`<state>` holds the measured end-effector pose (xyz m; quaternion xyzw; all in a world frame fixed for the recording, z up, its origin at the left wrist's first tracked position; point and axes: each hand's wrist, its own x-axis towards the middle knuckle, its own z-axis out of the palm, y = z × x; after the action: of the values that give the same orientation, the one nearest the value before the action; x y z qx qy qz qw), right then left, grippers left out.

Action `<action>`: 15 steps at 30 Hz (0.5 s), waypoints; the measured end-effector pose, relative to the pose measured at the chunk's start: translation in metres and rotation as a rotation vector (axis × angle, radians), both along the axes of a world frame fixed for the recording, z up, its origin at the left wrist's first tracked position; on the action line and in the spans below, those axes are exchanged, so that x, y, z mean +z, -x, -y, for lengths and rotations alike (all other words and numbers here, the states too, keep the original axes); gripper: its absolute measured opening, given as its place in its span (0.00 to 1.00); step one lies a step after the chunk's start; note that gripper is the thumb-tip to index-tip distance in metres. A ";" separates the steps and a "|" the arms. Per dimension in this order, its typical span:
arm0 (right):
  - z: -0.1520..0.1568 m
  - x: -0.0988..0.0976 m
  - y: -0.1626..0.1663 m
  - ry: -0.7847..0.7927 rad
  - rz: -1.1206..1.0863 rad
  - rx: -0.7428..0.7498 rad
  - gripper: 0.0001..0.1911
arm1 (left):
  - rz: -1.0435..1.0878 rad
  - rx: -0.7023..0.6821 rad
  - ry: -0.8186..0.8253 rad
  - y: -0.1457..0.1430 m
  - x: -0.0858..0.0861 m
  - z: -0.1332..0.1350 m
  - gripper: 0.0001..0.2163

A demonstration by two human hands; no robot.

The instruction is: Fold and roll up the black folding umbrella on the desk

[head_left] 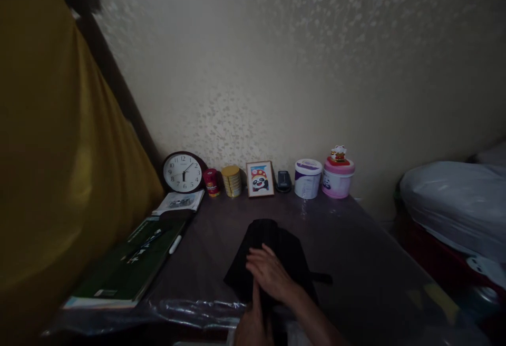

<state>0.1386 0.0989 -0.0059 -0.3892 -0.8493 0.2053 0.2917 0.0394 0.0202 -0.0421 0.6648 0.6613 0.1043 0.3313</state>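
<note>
A black fabric item (pixel 290 251) lies on the table just in front of me, rounded at its far end and wider towards me. Its exact kind cannot be made out in the dim light. A short black strap (pixel 322 278) sticks out from its right side. My right hand (pixel 272 275) rests flat on top of the cloth with its fingers stretched out. Below it, at the near end, my left hand (pixel 253 325) grips the item, index finger extended along the fabric; its other fingers are partly hidden.
A green book (pixel 130 267) and a white marker (pixel 175 244) lie at left beside a yellow curtain (pixel 79 177). Along the wall stand a clock (pixel 182 172), a red can (pixel 212 183), a yellow can (pixel 231 181), a framed panda picture (pixel 260 179) and two tubs (pixel 308 179).
</note>
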 end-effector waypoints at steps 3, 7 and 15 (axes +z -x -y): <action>0.028 0.003 -0.006 0.087 -0.145 0.078 0.16 | 0.029 -0.001 -0.036 0.002 0.001 0.002 0.31; 0.032 0.004 -0.026 0.115 -0.384 -0.210 0.18 | 0.140 0.050 -0.093 0.004 0.010 0.004 0.32; 0.009 -0.003 -0.041 -0.018 -0.167 -0.274 0.17 | 0.502 0.126 -0.127 0.014 0.014 -0.002 0.33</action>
<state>0.1794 0.0899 -0.0090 -0.4805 -0.7627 0.1874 0.3901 0.0251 0.0224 -0.0286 0.5950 0.5907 0.3276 0.4356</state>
